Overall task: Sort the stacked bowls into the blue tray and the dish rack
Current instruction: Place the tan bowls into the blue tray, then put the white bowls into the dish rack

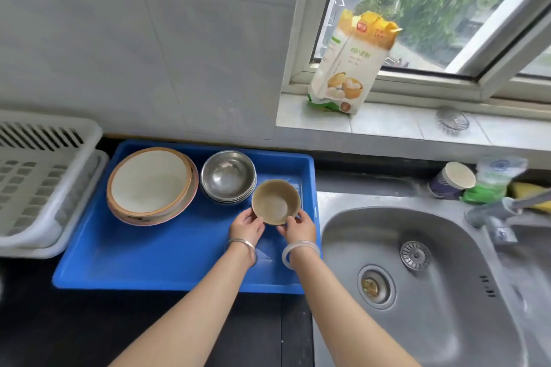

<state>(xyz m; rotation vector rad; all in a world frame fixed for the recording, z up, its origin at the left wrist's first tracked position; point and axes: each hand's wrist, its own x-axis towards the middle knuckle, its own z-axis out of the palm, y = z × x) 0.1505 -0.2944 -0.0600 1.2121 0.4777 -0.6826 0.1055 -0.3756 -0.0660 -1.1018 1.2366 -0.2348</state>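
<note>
Both hands, left hand [247,226] and right hand [298,228], pinch the small tan ceramic bowl [275,201] by its near rim at frame centre; the fingertip grip could slip, knocking the stacked steel bowls [228,176].

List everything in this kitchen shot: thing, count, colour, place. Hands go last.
blue tray: one, blue, on the counter beside the sink
wide bowls: one stack, cream and pink, tray's far left
steel bowls: one stack, silver, tray's far middle
small bowl: one, tan, over the tray's right side
dish rack: one, white, left of the tray
sink: one, steel, right
flour bag: one, white and yellow, window sill
paper cup: one, dark, behind the sink
left hand: one, holds the small bowl's left edge
right hand: one, holds its right edge
</note>
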